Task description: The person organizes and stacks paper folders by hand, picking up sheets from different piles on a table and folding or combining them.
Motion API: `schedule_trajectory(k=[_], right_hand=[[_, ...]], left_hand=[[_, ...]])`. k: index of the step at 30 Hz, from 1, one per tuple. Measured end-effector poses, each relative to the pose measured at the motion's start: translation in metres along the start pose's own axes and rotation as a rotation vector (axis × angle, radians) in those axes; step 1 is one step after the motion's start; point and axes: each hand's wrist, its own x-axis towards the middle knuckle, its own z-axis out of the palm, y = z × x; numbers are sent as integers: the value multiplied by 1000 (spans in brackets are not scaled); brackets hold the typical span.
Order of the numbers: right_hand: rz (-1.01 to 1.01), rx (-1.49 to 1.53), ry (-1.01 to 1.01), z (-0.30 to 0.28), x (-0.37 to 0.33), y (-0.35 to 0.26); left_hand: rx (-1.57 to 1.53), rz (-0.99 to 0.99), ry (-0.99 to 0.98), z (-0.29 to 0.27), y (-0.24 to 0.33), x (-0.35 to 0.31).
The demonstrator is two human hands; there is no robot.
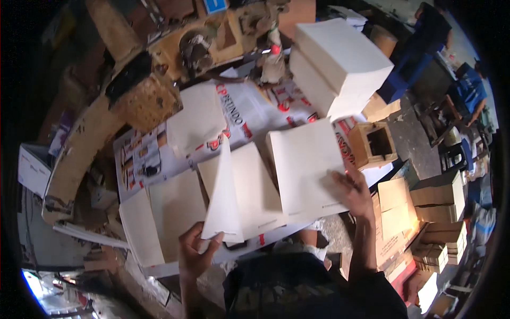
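My left hand [194, 252] pinches the near corner of a white paper sheet [222, 199], which stands up curved above the table. Beneath and beside it lies a middle pile of cream sheets [257, 183]. My right hand [351, 194], a little blurred, has its fingers apart at the right edge of another white paper stack [307, 165]. Whether those fingers touch the paper I cannot tell. More cream sheets [175, 199] lie at the left, partly overlapping.
A printed banner [236, 106] covers the table, with a loose sheet [196, 119] on it. Tall white paper blocks [340, 58] stand at the back right, near a wooden box [373, 144]. A wooden machine [146, 101] borders the far left. Cardboard [393, 212] lies to the right.
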Motion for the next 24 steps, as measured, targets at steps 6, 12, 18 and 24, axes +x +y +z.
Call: schedule_trajectory(k=[6,12,18,24], right_hand=[[-119,-199,-126,66,-16,-17],[-281,-398,-193,105,-11,8],[-98,-482,-341,109,-4,-2],[115,-123,-350,101,-5,11]], left_hand=[[457,163,-124,-48,16,-14],[946,185,-217,-50,-16,-3],[894,217,-277,-60,-17,-5],[866,261,-382,-87,-19,-7]])
